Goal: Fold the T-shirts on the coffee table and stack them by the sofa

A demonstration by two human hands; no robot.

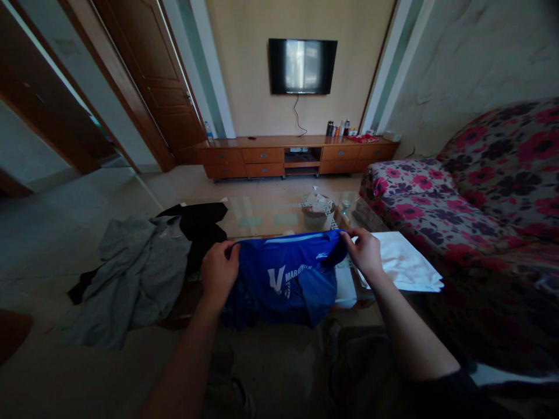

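A blue shirt (279, 279) with white lettering hangs stretched between my two hands, its lower part drooping over the near edge of a glass table (262, 218). My left hand (219, 270) pinches its upper left corner. At the upper right corner, my right hand (363, 251) is closed on the fabric. Folded white cloth (399, 259) lies on the table just right of my right hand. To the left of my left hand are a grey garment (135, 267) and a black garment (205, 221), loosely heaped.
A basket (317, 212) with crumpled paper and a small glass (345, 206) stand at the table's far side. A floral sofa (480, 192) is on the right. Beyond are a wooden cabinet (262, 156) with bottles and a wall television (302, 67).
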